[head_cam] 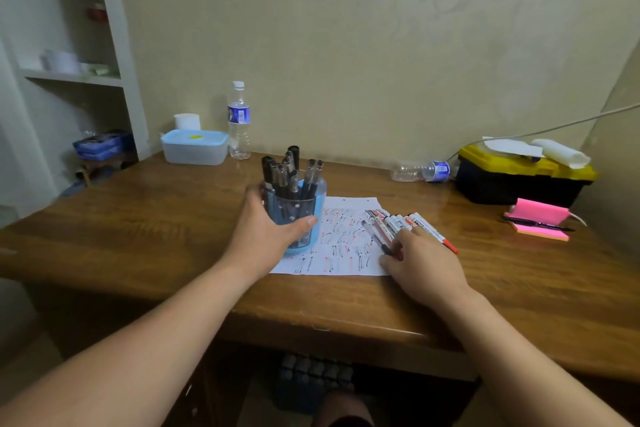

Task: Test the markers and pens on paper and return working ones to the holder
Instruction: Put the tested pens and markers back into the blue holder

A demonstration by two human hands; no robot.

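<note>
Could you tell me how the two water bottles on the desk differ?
The left bottle stands upright beside the blue-lidded box; the right bottle lies on its side by the toolbox. The left bottle's white cap shows; the right bottle's cap is not visible. Both are clear plastic with blue labels.

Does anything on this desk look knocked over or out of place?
One thing: a plastic bottle lies on its side at the back of the desk, right beside the toolbox. It looks empty, and nothing seems spilled around it. The other bottle, further left, stands upright.
</note>
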